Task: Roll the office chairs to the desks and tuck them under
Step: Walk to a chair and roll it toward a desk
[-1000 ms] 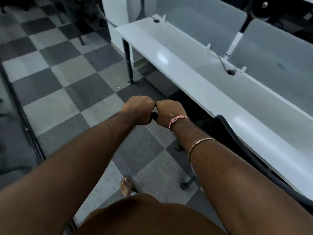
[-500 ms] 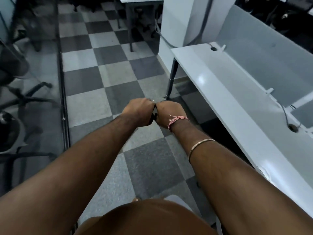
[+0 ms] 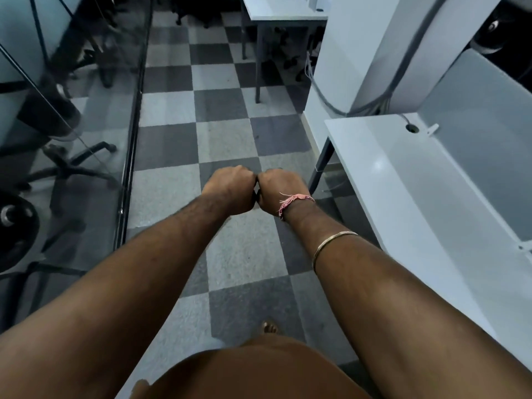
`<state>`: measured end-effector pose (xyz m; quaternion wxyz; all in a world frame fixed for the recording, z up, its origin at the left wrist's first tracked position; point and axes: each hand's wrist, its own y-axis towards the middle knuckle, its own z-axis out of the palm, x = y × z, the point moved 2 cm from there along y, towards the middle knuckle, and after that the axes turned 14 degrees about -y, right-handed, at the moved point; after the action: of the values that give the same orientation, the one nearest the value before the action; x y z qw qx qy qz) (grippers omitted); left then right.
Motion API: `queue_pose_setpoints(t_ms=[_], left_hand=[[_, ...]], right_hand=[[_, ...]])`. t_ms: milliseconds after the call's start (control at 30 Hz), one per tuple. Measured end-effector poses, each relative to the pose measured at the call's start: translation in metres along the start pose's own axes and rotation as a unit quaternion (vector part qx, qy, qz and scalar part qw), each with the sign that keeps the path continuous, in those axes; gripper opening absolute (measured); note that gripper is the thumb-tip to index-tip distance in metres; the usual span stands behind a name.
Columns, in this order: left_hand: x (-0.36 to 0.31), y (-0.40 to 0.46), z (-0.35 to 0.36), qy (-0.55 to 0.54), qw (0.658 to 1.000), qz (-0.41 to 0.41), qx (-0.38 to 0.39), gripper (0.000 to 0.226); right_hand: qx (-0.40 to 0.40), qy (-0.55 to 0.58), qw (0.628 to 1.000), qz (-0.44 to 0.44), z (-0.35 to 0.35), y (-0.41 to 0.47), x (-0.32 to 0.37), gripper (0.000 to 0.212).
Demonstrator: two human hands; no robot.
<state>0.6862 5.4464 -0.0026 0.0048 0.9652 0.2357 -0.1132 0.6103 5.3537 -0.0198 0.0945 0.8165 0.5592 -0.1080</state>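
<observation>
Desk further right; white, glossy top

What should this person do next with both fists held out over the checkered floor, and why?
Probably walk on toward a loose chair and take hold of its back. Both the left hand and right hand are curled with knuckles together; something small and dark shows between them, too hidden to name. No chair stands at the near desk, while chairs show behind the glass wall on the left.

A small dark thing is showing between the two fists, too hidden to name. The desk is running off the right edge, and the chairs behind glass are looking blurred.
</observation>
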Motion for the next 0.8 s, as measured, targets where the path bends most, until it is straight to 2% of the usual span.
queue_pose_setpoints(t_ms=[267, 500, 800], left_hand=[[0.062, 0.116, -0.016, 0.017, 0.999, -0.044, -0.011, 0.020], [0.173, 0.237, -0.031, 0.004, 0.999, -0.049, -0.024, 0.023], [0.311, 0.378, -0.089, -0.006, 0.999, -0.032, -0.042, 0.026]], right_hand=[[-0.010, 0.015, 0.999, -0.039, 0.011, 0.137, -0.029, 0.019], [-0.016, -0.004, 0.999, -0.036, 0.025, 0.301, -0.022, 0.023], [-0.021, 0.018, 1.000, -0.012, 0.004, 0.501, -0.014, 0.027]])
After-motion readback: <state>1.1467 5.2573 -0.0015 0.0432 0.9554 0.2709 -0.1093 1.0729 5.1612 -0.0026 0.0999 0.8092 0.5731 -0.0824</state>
